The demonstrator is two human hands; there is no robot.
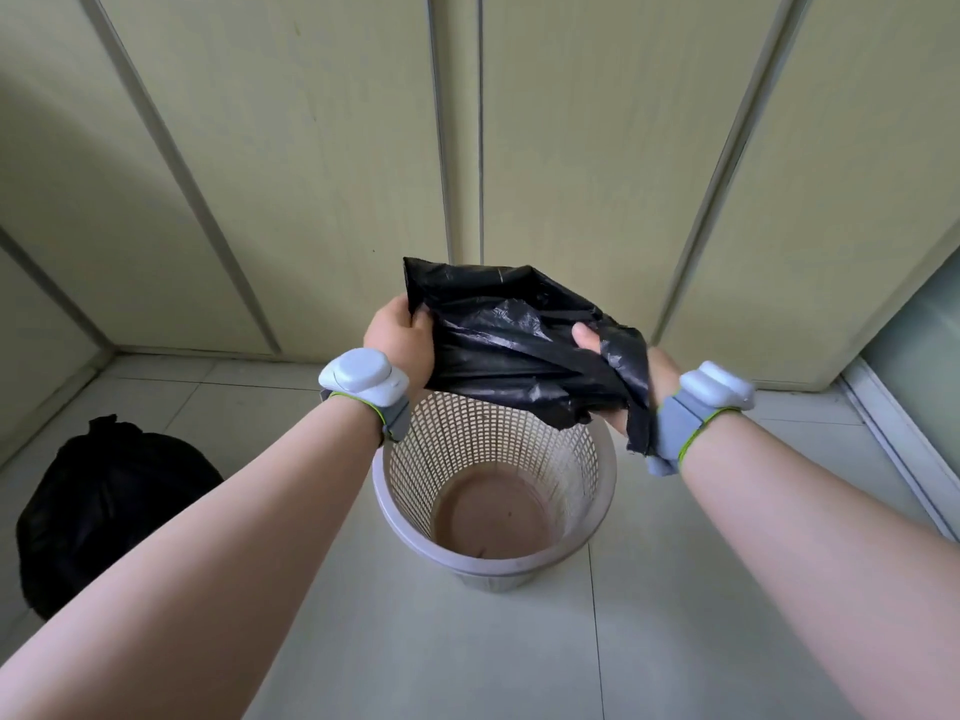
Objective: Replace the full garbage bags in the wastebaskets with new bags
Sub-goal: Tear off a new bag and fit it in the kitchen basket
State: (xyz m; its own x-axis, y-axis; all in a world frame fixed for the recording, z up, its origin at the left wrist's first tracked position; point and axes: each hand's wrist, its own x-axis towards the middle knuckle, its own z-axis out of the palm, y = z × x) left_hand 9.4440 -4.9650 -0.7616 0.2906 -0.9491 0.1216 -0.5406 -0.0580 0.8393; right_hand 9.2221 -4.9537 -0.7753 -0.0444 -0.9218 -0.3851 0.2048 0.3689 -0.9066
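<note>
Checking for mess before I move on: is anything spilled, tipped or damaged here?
Nothing spilled or tipped. The wastebasket stands upright, unlined, its inner bottom discoloured brown. The full bag sits tied on the floor to its left.

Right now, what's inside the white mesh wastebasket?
The wastebasket holds no liner: only its bare, stained bottom and mesh walls show. The black bag, held by the left hand and right hand, hangs above, hiding the far rim.
</note>
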